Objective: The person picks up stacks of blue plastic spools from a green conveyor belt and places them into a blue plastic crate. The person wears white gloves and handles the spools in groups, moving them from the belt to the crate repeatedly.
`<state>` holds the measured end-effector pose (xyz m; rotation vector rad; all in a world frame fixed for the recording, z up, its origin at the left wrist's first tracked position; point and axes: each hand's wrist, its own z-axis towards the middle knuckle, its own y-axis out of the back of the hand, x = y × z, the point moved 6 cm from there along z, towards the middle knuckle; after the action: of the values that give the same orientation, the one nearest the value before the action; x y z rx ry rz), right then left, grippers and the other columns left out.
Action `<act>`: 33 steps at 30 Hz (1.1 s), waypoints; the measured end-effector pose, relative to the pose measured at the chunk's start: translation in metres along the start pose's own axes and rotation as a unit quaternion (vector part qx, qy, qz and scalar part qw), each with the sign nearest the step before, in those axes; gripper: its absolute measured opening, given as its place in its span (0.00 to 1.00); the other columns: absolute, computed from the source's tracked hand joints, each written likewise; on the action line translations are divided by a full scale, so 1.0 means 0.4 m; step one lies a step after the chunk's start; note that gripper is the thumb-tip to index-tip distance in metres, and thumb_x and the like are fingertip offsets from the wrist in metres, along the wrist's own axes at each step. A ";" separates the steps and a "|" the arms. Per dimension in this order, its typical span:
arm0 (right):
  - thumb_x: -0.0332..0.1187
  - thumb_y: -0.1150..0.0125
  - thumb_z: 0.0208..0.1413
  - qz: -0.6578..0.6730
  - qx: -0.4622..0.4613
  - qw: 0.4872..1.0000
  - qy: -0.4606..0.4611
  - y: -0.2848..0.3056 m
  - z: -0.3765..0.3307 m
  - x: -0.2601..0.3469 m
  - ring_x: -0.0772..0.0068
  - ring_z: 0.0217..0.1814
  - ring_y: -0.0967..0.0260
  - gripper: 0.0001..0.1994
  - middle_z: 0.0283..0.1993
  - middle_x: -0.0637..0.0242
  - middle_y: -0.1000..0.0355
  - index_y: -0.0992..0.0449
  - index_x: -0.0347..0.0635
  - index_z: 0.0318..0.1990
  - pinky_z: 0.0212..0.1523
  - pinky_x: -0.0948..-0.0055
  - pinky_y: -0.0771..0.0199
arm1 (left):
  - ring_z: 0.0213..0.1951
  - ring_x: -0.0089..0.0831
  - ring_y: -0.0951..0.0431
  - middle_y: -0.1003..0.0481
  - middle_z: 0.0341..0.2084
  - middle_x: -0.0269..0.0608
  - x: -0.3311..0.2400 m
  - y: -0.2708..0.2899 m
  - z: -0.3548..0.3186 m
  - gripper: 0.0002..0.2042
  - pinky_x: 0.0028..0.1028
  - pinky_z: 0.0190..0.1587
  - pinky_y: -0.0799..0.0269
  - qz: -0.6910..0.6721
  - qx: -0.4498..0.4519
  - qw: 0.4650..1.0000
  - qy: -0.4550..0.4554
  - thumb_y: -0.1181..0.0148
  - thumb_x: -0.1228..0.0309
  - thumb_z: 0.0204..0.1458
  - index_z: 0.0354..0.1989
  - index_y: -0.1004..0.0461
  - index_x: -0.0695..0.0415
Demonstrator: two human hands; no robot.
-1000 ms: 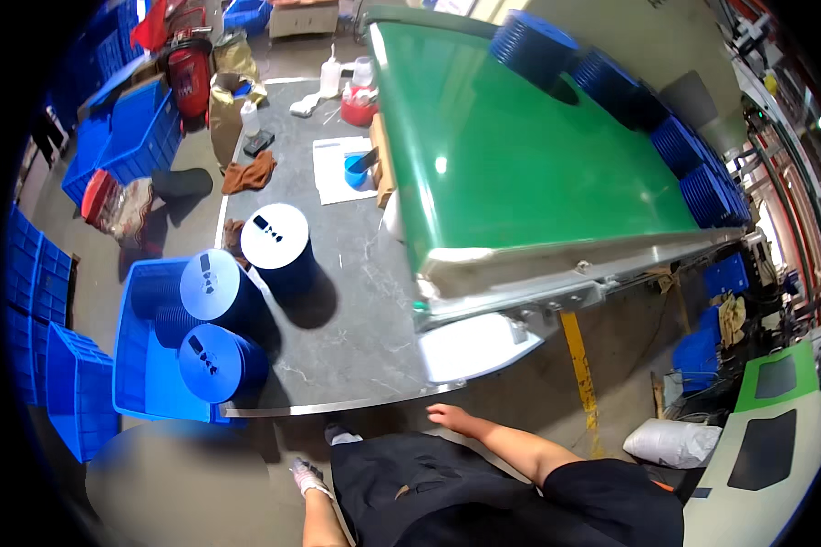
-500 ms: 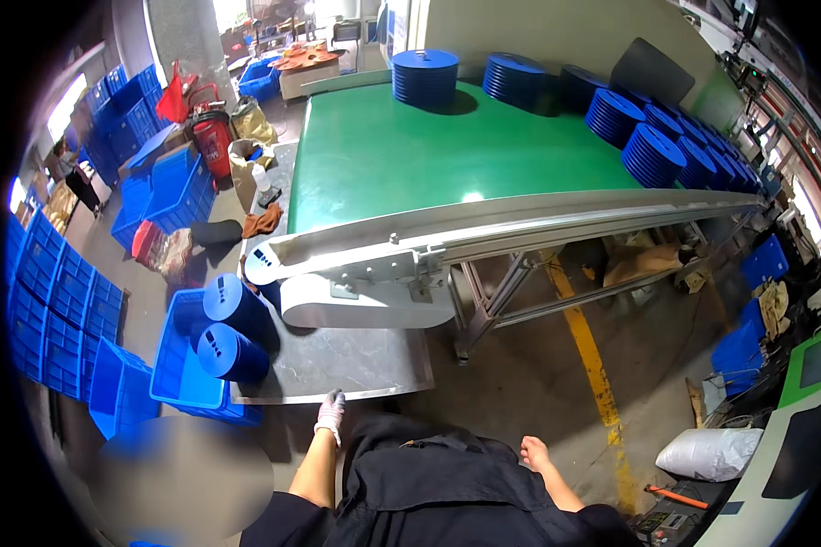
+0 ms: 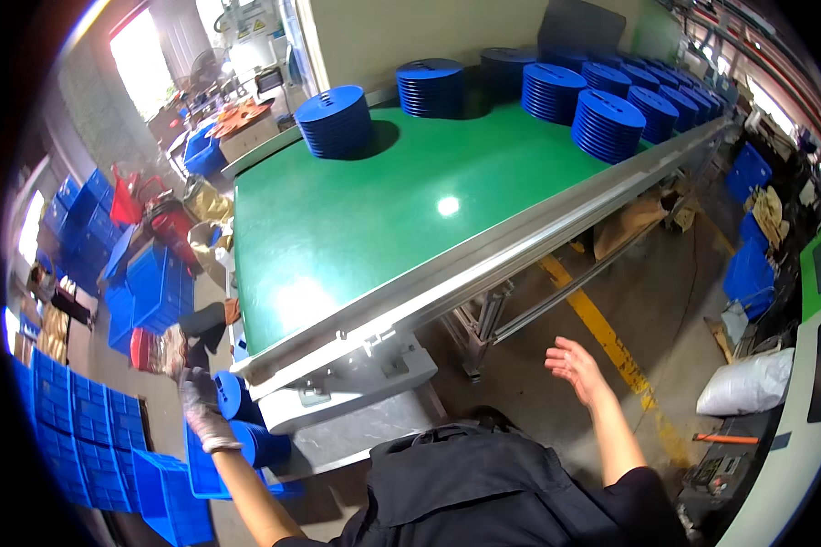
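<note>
My left hand (image 3: 207, 415), in a white and grey glove, reaches out at the left with its fingers stretched and somewhat blurred. It is beside two stacks of blue round discs, a rear stack (image 3: 237, 398) and a nearer stack (image 3: 261, 444), and overlaps the rear one in view; whether it touches that stack I cannot tell. Nothing shows in its fingers. My bare right hand (image 3: 575, 366) is held in the air over the floor, right of the conveyor's near side, fingers apart and holding nothing. More blue disc stacks (image 3: 334, 121) stand on the green conveyor belt (image 3: 383, 219).
A metal side rail (image 3: 483, 264) runs along the conveyor, above a grey tabletop (image 3: 360, 432). Blue crates (image 3: 87, 428) are piled at the left, with an open blue crate (image 3: 169, 497) nearby. At the right, a white sack (image 3: 746, 381) lies near a pale machine (image 3: 807, 438).
My left hand has moved from the tabletop's front edge out to the left, beside the disc stacks. My right hand has risen forward and its fingers have spread. The view has turned.
</note>
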<state>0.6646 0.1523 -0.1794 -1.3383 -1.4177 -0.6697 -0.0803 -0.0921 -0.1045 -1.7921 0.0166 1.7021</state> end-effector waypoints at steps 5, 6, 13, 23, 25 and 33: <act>0.48 0.46 0.55 0.032 0.334 0.935 0.114 -0.290 0.066 0.458 0.59 0.48 0.28 0.31 0.50 0.52 0.30 0.41 0.37 0.60 0.49 0.65 0.30 | 0.51 0.31 0.31 0.32 0.50 0.41 -0.256 -0.467 0.010 0.21 0.31 0.56 0.37 0.077 0.130 0.988 -0.039 0.51 0.61 0.57 0.58 0.38 0.56; 0.49 0.45 0.54 0.029 0.402 0.905 0.136 -0.359 0.082 0.540 0.56 0.47 0.28 0.31 0.49 0.52 0.29 0.40 0.36 0.59 0.49 0.62 0.29 | 0.52 0.32 0.31 0.32 0.51 0.42 -0.269 -0.542 0.031 0.24 0.32 0.57 0.38 0.100 0.185 0.978 -0.016 0.50 0.60 0.56 0.58 0.40 0.59; 0.48 0.46 0.55 -0.207 0.442 0.862 0.140 -0.697 0.539 0.802 0.63 0.53 0.34 0.26 0.51 0.58 0.31 0.35 0.40 0.56 0.52 0.65 0.33 | 0.56 0.40 0.35 0.36 0.53 0.47 -0.073 -1.024 0.164 0.22 0.39 0.56 0.37 0.204 0.259 0.933 0.146 0.56 0.60 0.58 0.60 0.43 0.54; 0.68 0.63 0.52 -0.071 0.214 0.974 0.032 -0.895 1.183 0.766 0.55 0.72 0.66 0.43 0.71 0.58 0.65 0.59 0.50 0.68 0.66 0.52 0.62 | 0.68 0.39 0.60 0.55 0.67 0.41 0.323 -1.316 0.418 0.32 0.44 0.66 0.65 0.010 0.053 0.964 0.261 0.71 0.41 0.56 0.65 0.52 0.47; 0.73 0.69 0.49 -0.048 0.205 0.978 0.012 -0.938 1.254 0.744 0.58 0.74 0.74 0.45 0.72 0.60 0.70 0.64 0.54 0.68 0.67 0.48 0.70 | 0.68 0.34 0.59 0.54 0.67 0.30 0.345 -1.335 0.451 0.29 0.48 0.66 0.68 -0.026 0.047 0.963 0.263 0.72 0.44 0.58 0.65 0.51 0.42; 0.68 0.61 0.51 0.003 0.157 0.984 0.079 -1.071 1.298 0.714 0.54 0.68 0.53 0.43 0.67 0.52 0.51 0.52 0.47 0.66 0.63 0.60 0.48 | 0.61 0.36 0.42 0.37 0.58 0.36 0.351 -1.473 0.490 0.25 0.41 0.62 0.49 -0.031 0.168 0.957 0.234 0.65 0.53 0.56 0.58 0.37 0.51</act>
<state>0.1492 0.6297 0.0227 -1.0199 -1.3259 -0.5113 0.0246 0.5183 0.0424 -1.8628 0.4245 1.1156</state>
